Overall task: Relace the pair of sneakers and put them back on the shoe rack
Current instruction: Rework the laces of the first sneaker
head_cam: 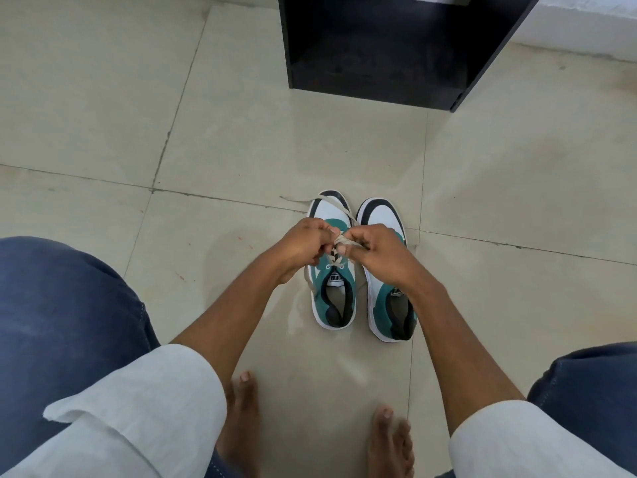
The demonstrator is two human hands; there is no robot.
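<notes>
Head view: left hand (305,244) and right hand (374,251) pinch the limp lace (341,240) in their fingers over the left sneaker (332,288) on the floor (241,150); it looks slippery, best gripped near its ends.

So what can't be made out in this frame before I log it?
Head view only:
- The knot in the lace: covered by the left hand and right hand, so it is unclear how far the tying has got.
- Right sneaker: the right hand and forearm cover its eyelets, so whether it is laced cannot be told.
- Shoe rack: cut off by the top edge; only a dark lower compartment shows.
</notes>
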